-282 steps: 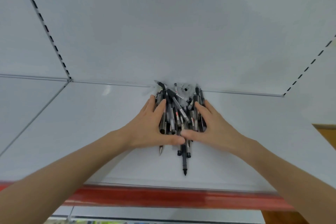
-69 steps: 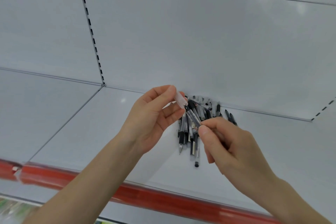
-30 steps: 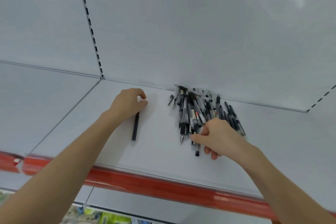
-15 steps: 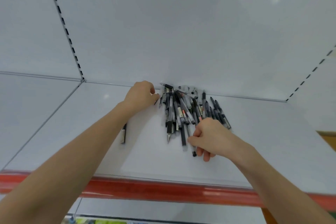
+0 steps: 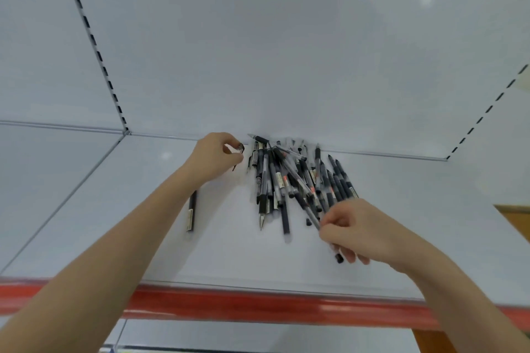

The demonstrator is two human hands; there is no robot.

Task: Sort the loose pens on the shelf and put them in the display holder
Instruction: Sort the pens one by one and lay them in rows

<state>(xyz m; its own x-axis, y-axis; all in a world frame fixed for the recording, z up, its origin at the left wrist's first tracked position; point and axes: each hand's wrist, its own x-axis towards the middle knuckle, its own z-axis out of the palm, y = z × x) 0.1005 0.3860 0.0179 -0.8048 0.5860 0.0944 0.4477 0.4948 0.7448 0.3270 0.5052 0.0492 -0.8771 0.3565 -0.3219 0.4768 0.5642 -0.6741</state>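
white flat shelf (image 5: 137,209) with a red front edge (image 5: 229,306) carries a loose heap of black and clear-barrelled pens (image 5: 286,178). the heap lies between the two grips and reaches back to the white rear panel (image 5: 286,66).

the right grip (image 5: 358,226) is drawn narrow on one clear-barrelled pen with black ends (image 5: 311,213). fingers and thumb pinch it along its middle. its far end points up and left from the grip into the heap, and its black near end pokes out beneath the fingers.

the left grip (image 5: 213,156) sits just left of the heap's far corner, thumb and forefinger curled tight on a small dark-ended item (image 5: 240,147). it is too small to tell what it is.

a single black pen with a pale label (image 5: 191,210) lies flat on the shelf on the near side of the left grip, beside that forearm and well apart from the heap. a slotted upright strip (image 5: 94,46) runs up the rear panel, far to the left of the left grip.
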